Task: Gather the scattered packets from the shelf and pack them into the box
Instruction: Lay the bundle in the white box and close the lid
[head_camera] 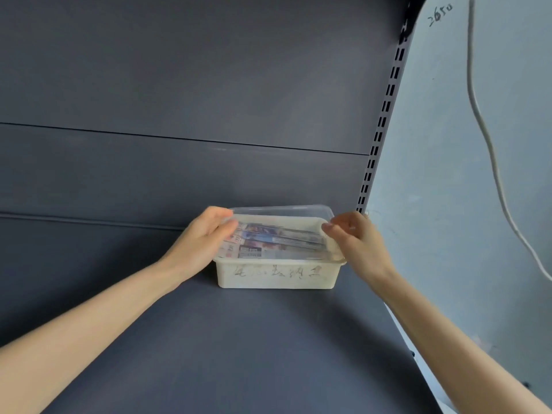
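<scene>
I've got the box (274, 277) on the dark shelf (239, 339), far right, close against the back panel (179, 174). Packets (277, 243) lie flat inside, seen through a clear lid (283, 212) over the top (writing on the near wall, too smudged to read). My left hand (206, 234) grips the lid's left edge, fingers curled over it. My right hand (354, 234) pinches the right edge. A pale cable (490, 144) hangs down the wall (433, 174) on the right.
</scene>
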The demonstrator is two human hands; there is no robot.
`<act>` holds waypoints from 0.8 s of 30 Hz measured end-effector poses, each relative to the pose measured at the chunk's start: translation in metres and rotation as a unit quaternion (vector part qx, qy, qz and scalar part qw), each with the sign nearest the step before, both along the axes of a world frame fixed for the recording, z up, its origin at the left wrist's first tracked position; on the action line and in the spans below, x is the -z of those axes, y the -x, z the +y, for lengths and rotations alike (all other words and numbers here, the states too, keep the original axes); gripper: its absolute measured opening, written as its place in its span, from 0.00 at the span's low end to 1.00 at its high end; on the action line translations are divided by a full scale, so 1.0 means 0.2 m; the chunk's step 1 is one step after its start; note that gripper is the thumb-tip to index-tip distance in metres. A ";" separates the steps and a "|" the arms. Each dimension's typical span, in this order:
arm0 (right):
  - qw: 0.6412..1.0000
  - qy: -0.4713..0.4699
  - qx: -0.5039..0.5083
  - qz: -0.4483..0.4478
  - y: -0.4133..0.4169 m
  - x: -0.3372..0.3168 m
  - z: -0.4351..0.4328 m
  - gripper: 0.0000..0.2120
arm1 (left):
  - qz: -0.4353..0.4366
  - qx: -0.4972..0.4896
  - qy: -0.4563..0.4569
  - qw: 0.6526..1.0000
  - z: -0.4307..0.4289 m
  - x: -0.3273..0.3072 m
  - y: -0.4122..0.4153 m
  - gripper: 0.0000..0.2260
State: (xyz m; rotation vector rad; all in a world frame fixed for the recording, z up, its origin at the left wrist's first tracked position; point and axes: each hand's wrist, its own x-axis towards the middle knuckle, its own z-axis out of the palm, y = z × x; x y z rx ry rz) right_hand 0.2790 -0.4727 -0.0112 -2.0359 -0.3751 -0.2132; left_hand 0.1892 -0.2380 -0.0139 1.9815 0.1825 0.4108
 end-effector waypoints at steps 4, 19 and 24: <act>0.998 0.056 0.012 -0.010 -0.01 0.03 0.02 0.10 | 0.018 -0.031 -0.063 0.997 0.00 0.04 -0.01 0.17; 0.982 0.058 -0.130 0.124 0.05 0.01 0.01 0.22 | 0.041 0.046 0.082 0.995 0.01 0.06 0.03 0.17; 0.975 0.135 -0.145 0.103 0.05 -0.01 0.00 0.22 | 0.081 0.038 -0.045 0.995 0.05 0.05 -0.01 0.22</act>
